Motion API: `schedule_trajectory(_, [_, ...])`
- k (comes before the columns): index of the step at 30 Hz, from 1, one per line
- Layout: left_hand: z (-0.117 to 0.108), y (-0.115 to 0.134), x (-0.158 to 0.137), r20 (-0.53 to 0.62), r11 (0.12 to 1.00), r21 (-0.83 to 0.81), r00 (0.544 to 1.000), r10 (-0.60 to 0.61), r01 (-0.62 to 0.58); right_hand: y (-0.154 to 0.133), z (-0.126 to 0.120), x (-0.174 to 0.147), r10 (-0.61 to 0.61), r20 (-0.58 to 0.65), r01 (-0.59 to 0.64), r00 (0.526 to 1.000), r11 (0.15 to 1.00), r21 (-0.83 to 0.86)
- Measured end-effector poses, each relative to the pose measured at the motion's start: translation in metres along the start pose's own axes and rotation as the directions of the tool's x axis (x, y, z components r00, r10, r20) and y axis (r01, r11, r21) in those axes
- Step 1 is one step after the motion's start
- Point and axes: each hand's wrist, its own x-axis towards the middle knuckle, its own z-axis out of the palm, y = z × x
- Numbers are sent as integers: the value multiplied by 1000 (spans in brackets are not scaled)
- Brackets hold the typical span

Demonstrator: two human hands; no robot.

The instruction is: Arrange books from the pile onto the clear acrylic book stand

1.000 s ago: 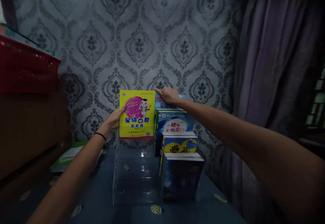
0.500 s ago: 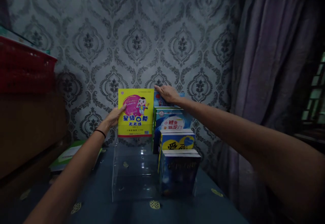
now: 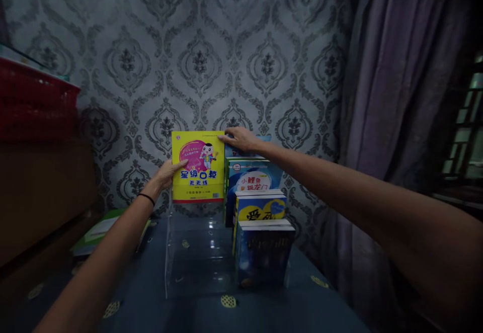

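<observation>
A yellow workbook with a pink circle and a cartoon child stands upright on the top tier of a clear stepped rack. My left hand grips its left edge, thumb on the front cover. At its top right corner is my right hand, thumb on the cover and fingers closed over the top edge. Right of it, a blue book on the top tier is partly hidden by my right hand. Lower tiers hold a light-blue book, a yellow-and-blue book and dark blue books.
A green book lies on the dark patterned tablecloth at left. Beyond it, a red basket sits on a brown box. Patterned wallpaper rises behind the rack, and a purple curtain hangs at right.
My right hand has come from above the blue book onto the workbook's top right corner, taking hold of it. My left hand keeps its grip. The whole view has shifted slightly.
</observation>
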Motion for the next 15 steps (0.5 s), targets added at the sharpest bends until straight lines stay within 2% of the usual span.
schedule_trajectory(4, [-2,0,0,16,1000,13,1000,-6,6,6,-2,13,-38,97,29,995,996,89])
schedule_trajectory(10, [-4,1,0,38,999,34,999,-11,10,9,-8,19,-41,182,-5,982,969,245])
schedule_trajectory(15, [-4,0,-2,38,999,46,999,9,-11,9,-10,18,-15,256,-119,966,859,499])
